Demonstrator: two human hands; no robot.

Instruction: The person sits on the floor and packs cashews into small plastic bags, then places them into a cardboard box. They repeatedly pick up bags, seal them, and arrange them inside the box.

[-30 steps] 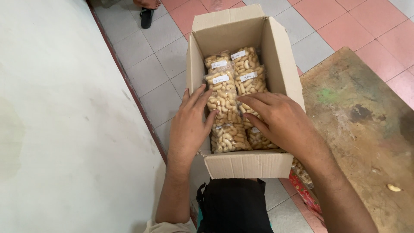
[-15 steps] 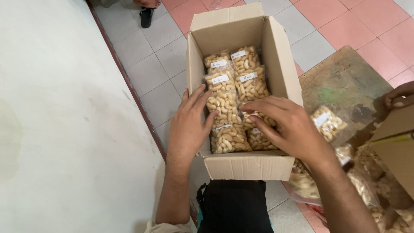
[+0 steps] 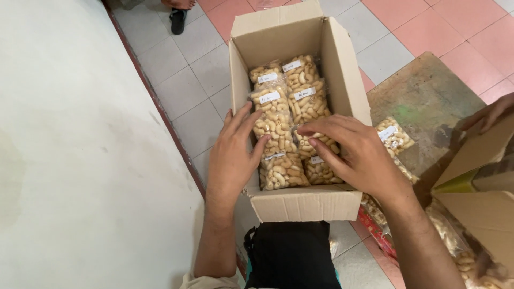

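We're looking straight down into an open cardboard box (image 3: 342,91), and it's filling up nicely: two neat rows of clear bags of pale curled snacks (image 3: 292,93) run from the far end towards us, each with a small white label on it. Our left hand (image 3: 233,158) lies flat over the near left wall of the box, fingers spread and loose, the fingertips resting on the left row of bags; it grips nothing, it only presses and steadies. Our right hand (image 3: 353,155) reaches in from the right, fingers half curled, the tips touching down on a bag in the right row (image 3: 316,142); we cannot tell whether it pinches that bag or just nudges it flat. As we judge it, this layer is close to done, with bags covering the floor of the box almost to the near wall, though the box is deep and there looks to be room for more on top. And there's stock waiting: just right of the box, on a worn wooden board (image 3: 428,96), lies one more labelled bag (image 3: 393,135), with further bags heaped lower right (image 3: 455,241). Another person's hand (image 3: 490,115) holds the flap of a second box (image 3: 482,160) at the right edge. Below us sits a dark bag (image 3: 292,254), and a sandalled foot (image 3: 178,16) stands at the top on the tiled floor (image 3: 182,69).
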